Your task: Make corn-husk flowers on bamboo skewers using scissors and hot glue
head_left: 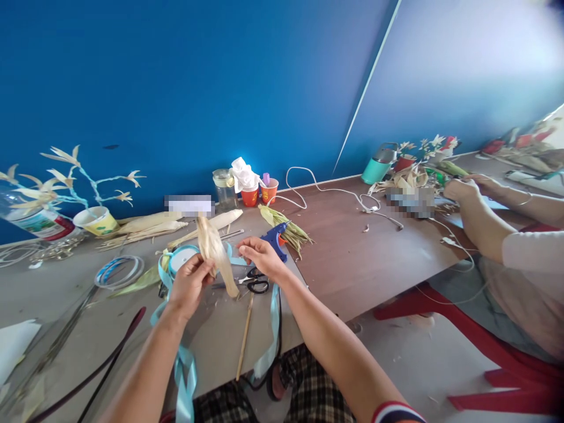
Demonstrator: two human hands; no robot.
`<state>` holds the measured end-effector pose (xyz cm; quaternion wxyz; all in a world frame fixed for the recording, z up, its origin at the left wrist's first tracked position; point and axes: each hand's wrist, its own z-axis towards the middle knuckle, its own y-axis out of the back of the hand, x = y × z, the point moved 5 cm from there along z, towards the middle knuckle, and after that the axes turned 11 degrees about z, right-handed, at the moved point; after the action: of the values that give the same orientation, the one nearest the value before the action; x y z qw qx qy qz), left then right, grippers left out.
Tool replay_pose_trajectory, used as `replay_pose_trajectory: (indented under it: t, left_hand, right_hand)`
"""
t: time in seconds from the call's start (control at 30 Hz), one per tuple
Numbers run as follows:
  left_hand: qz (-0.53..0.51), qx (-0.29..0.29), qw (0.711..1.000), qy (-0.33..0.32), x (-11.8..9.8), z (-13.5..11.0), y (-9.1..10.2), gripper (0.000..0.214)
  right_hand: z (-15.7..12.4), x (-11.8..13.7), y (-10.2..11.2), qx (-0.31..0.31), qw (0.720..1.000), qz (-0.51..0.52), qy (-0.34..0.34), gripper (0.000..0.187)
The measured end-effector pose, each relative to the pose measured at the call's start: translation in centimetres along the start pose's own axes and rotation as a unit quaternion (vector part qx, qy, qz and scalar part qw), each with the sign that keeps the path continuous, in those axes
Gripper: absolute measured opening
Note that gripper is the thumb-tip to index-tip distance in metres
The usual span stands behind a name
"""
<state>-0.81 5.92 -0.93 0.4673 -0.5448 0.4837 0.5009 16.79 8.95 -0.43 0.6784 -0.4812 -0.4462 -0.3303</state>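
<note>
My left hand (192, 282) pinches a dry, pale corn husk (218, 249) that stands up from the fingers and trails down to the right. Close beside it, my right hand (263, 257) is closed in a pinch; whatever is between its fingertips is too small to make out. Light blue ribbon (273, 323) shows behind and below the right hand and hangs over the table edge. A ribbon spool (183, 258) lies behind my left hand. Black-handled scissors (258, 282) rest under my right wrist, and a blue glue gun (275, 239) lies just beyond it.
Paper cups (250, 197), a glass jar (224, 188) and corn husks (286, 229) line the wall side. Husk flowers in a yellow cup (96, 221) stand left. A thin stick (245, 338) lies in front. At right, another person's hands (462, 189) work near a red stool (440, 302).
</note>
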Motion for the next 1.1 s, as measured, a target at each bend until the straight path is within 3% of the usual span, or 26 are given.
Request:
replay_pose_trajectory:
  t: [0.13, 0.43, 0.6, 0.67, 0.73, 0.93, 1.0, 1.1]
  left_hand:
    - [-0.092, -0.039, 0.995, 0.005, -0.4, 0.4, 1.1, 0.027]
    - [-0.131, -0.037, 0.990, 0.023, -0.1, 0.8, 1.5, 0.025]
    - [-0.159, -0.040, 0.986, 0.012, -0.3, 0.9, 1.7, 0.027]
    - [-0.170, -0.043, 0.984, 0.007, -0.2, 1.0, 1.8, 0.027]
    - [-0.172, -0.042, 0.984, 0.000, -0.2, 1.0, 1.7, 0.026]
    - [-0.164, -0.020, 0.986, -0.028, -0.5, 0.6, 0.9, 0.027]
    - [-0.156, -0.014, 0.987, -0.034, -0.5, 0.5, 0.8, 0.027]
    - [-0.148, -0.008, 0.988, -0.038, -0.4, 0.5, 0.7, 0.028]
  right_hand:
    - [-0.1, 1.0, 0.5, 0.004, 0.990, -0.136, 0.032, 0.019]
    - [0.2, 1.0, 0.4, -0.004, 0.994, -0.111, 0.017, 0.017]
    - [-0.7, 4.1, -1.2, 0.038, 0.971, -0.234, 0.041, 0.017]
    - [-1.4, 5.4, -1.8, 0.058, 0.943, -0.327, 0.031, 0.017]
    - [-2.3, 6.0, -2.0, 0.076, 0.895, -0.439, 0.003, 0.019]
    - [-5.1, 3.8, -1.6, 0.170, 0.690, -0.703, -0.024, 0.032]
    - [-5.6, 2.8, -1.7, 0.186, 0.647, -0.739, -0.018, 0.032]
    - [-6.0, 2.1, -2.5, 0.207, 0.613, -0.763, 0.004, 0.033]
